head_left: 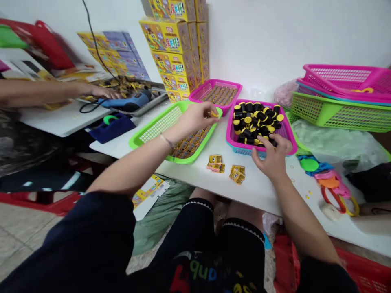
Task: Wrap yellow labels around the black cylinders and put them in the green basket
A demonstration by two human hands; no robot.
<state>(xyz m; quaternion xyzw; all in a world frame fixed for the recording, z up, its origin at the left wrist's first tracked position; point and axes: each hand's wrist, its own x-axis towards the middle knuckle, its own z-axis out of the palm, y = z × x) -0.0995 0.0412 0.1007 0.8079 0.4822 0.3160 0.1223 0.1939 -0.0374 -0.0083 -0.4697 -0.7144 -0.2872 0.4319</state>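
Near the centre of the frame, the left hand (200, 114) is above the far right end of a bright green plastic mesh basket (160, 121), its grip together on a small yellow piece (214, 114) mostly hidden by the fingers. Inside that basket, small brown-and-yellow printed packets (191, 145) lie in rows.

Right of centre, the right hand (276, 158) reaches over the near rim of a magenta plastic mesh basket (288, 128) heaped with black cylinders with yellow ends (259, 118). Thumb and fingertips of this grip stand apart; whether a finger touches a cylinder cannot be told. A light blue plastic basket (244, 151) shows beneath the magenta one.

Between the two hands, lower in the frame, two little piles of yellow printed packets lie side by side but apart on the white worktop (256, 189): a left pile (216, 164) and a right pile (237, 174).

Behind, at upper centre, a second magenta basket (236, 86) holds more packets in rows, next to a tall stack of yellow printed cardboard boxes (174, 61). At upper left, a co-worker's hand (105, 92) is over a metal tray (159, 106) of small pieces.
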